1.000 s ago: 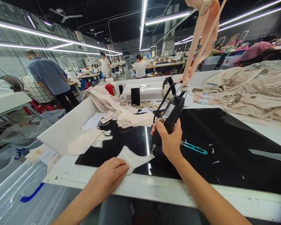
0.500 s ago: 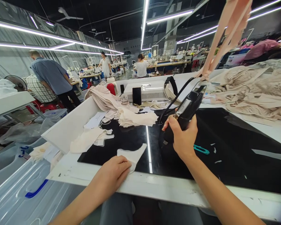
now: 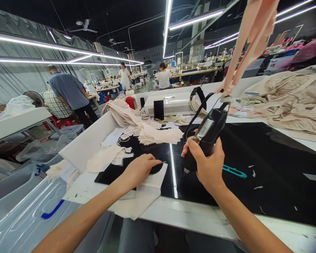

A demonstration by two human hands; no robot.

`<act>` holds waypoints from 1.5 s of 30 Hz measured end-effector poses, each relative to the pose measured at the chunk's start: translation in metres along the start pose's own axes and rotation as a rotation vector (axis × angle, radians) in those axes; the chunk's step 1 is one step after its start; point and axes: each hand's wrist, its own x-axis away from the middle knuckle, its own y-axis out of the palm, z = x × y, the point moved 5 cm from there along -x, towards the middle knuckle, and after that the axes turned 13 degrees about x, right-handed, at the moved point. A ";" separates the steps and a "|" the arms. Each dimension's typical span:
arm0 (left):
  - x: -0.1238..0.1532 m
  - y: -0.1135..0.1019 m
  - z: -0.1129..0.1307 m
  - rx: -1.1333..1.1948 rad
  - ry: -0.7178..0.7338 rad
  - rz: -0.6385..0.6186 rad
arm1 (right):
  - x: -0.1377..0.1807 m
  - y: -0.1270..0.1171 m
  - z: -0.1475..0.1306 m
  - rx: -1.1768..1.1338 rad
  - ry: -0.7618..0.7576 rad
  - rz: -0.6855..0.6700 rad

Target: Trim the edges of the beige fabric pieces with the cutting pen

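My right hand (image 3: 206, 160) is wrapped round a black hand-held tool (image 3: 206, 135) that hangs from a pink strap (image 3: 249, 38), its tip held a little above the black work surface (image 3: 265, 158). My left hand (image 3: 139, 168) rests on a cream piece of fabric (image 3: 143, 195) that droops over the table's white front edge, index finger stretched out toward a thin dark sliver on the cloth. Whether that hand grips the cloth I cannot make out.
A stack of cream fabric pieces (image 3: 158, 133) lies behind my hands, more loose pieces (image 3: 105, 158) to the left. Teal snips (image 3: 234, 171) lie right of the tool. A white machine (image 3: 173, 103) and heaped beige fabric (image 3: 292, 102) sit at the back. A clear plastic bin (image 3: 26, 211) stands lower left. Other people work in the background.
My left hand has pulled the cream piece toward me so it hangs over the table edge. My right hand has lifted the tool off the cloth and shifted it right.
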 end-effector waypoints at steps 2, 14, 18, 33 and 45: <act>-0.010 0.007 -0.003 -0.057 0.047 -0.017 | 0.000 -0.002 0.000 -0.009 0.006 0.010; -0.059 0.017 -0.008 -0.113 0.076 -0.035 | 0.006 -0.011 0.000 -0.002 0.020 0.022; -0.079 0.017 0.000 -0.061 0.110 -0.004 | 0.007 -0.013 -0.004 0.003 -0.012 0.015; -0.046 -0.003 -0.013 0.268 0.229 0.027 | 0.014 -0.002 -0.008 -0.041 -0.006 -0.043; -0.006 0.008 -0.006 0.399 0.147 -0.275 | 0.018 0.012 -0.011 -0.080 0.034 -0.054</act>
